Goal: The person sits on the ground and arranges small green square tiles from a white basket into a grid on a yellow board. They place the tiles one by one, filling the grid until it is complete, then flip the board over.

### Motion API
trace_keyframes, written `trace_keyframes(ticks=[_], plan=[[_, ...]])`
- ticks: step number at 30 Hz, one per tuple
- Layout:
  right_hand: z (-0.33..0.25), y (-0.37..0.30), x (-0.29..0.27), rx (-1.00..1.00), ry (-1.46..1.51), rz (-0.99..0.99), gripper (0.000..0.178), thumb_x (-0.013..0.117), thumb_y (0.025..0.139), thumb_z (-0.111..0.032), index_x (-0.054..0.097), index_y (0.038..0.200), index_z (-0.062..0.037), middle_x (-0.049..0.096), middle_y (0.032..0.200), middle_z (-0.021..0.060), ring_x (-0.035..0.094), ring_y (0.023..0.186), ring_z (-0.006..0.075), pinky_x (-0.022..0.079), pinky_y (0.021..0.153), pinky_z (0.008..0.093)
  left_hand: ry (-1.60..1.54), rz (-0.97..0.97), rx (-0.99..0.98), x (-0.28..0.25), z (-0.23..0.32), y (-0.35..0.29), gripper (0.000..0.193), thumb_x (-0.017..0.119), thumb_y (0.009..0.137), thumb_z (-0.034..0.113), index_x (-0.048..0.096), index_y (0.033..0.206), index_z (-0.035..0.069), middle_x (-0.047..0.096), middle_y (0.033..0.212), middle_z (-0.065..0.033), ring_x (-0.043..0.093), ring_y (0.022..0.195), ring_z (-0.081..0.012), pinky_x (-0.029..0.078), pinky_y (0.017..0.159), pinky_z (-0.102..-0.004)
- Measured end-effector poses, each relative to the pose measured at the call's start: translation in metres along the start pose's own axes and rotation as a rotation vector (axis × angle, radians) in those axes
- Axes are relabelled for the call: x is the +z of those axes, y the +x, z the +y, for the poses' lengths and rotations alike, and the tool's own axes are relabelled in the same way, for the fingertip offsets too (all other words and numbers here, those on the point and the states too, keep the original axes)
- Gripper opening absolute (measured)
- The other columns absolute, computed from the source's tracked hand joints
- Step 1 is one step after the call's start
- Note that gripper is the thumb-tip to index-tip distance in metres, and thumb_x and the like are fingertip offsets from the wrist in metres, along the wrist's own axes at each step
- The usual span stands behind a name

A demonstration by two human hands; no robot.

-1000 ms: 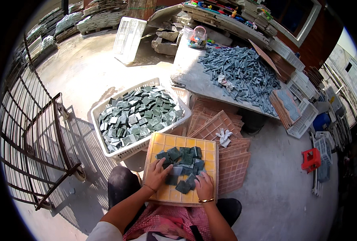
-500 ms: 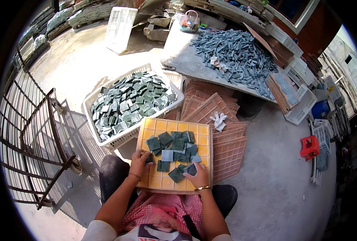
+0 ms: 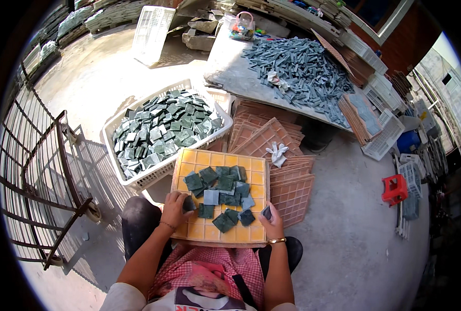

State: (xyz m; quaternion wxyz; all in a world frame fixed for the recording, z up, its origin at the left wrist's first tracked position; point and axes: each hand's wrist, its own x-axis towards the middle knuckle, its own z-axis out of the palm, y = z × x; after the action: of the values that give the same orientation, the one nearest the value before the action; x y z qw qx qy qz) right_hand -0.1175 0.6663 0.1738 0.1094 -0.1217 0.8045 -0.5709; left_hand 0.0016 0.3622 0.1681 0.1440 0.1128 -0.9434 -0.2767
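A yellow gridded tray (image 3: 189, 159) rests on my lap, with several dark green square stone tiles (image 3: 225, 183) in a loose heap over its middle. One paler grey tile (image 3: 211, 197) lies face up among them. At the tray's left edge my left hand (image 3: 175, 209) grips a dark stone tile (image 3: 189, 203), its fingers over the top. My right hand (image 3: 273, 223) is at the right edge, a dark tile (image 3: 266, 212) pinched between thumb and fingers. Just left of it a dark tile (image 3: 246, 217) lies flat beside two overlapping green ones.
A white plastic crate (image 3: 117, 167) full of green tiles stands ahead to the left. Brown gridded trays (image 3: 291, 199) are stacked at the right, a white glove (image 3: 276, 154) on top. Beyond, a table (image 3: 225, 67) bears piled grey stone strips. A metal rack (image 3: 67, 171) stands left, a red stool (image 3: 394, 189) right.
My right hand has moved right to the tray's edge with a tile in it, and a dark tile now lies where it was. My left hand stays at the left edge.
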Motion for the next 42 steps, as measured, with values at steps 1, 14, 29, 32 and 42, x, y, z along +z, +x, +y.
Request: trace_keyframes(ticks=[1,14,29,32,42], plan=[[0.005,-0.005,-0.006,0.185,0.391,-0.132,0.051,0.061,0.079,-0.026,0.044,0.123,-0.0043,0.054,0.107,0.0157,0.053,0.095,0.0236,0.044,0.074,0.0326,-0.031,0.013,0.018,-0.006,0.006,-0.003,0.054,0.076,0.054,0.013,0.053,0.103,0.006,0.049,0.097,-0.0109,0.047,0.095,-0.0304,0.041,0.083,-0.0371],[-0.008,-0.017,-0.013,0.081,-0.166,-0.073,0.024,0.061,0.079,-0.021,0.061,0.079,0.0032,0.061,0.072,0.0135,0.061,0.066,0.0219,0.046,0.061,0.0313,-0.047,-0.213,0.031,-0.032,-0.006,-0.067,0.058,0.076,0.054,0.016,0.053,0.106,0.005,0.048,0.100,-0.0130,0.049,0.095,-0.0315,0.042,0.082,-0.0376],[-0.007,-0.051,-0.022,-0.236,-0.624,-0.072,0.057,0.072,0.060,-0.007,0.050,0.113,-0.0029,0.049,0.117,0.0153,0.048,0.106,0.0320,0.040,0.090,0.0370,0.001,-0.209,-0.013,-0.024,-0.012,-0.066,0.063,0.075,0.054,0.014,0.050,0.112,0.008,0.047,0.109,-0.0114,0.043,0.104,-0.0323,0.036,0.092,-0.0394],[0.005,-0.039,-0.017,-0.250,-0.705,-0.106,0.059,0.072,0.059,-0.005,0.050,0.114,-0.0017,0.047,0.118,0.0149,0.048,0.105,0.0324,0.040,0.089,0.0368,-0.015,-0.266,-0.066,-0.025,-0.011,-0.067,0.061,0.075,0.055,0.014,0.052,0.112,0.009,0.047,0.109,-0.0113,0.043,0.104,-0.0324,0.036,0.093,-0.0392],[0.006,-0.041,-0.008,-0.087,-0.635,-0.217,0.047,0.075,0.058,-0.002,0.060,0.102,-0.0028,0.048,0.097,0.0097,0.055,0.066,0.0184,0.048,0.062,0.0288,-0.243,-0.309,-0.156,-0.033,-0.023,-0.068,0.051,0.069,0.061,0.003,0.056,0.110,0.008,0.045,0.099,-0.0118,0.049,0.095,-0.0274,0.043,0.083,-0.0330]])
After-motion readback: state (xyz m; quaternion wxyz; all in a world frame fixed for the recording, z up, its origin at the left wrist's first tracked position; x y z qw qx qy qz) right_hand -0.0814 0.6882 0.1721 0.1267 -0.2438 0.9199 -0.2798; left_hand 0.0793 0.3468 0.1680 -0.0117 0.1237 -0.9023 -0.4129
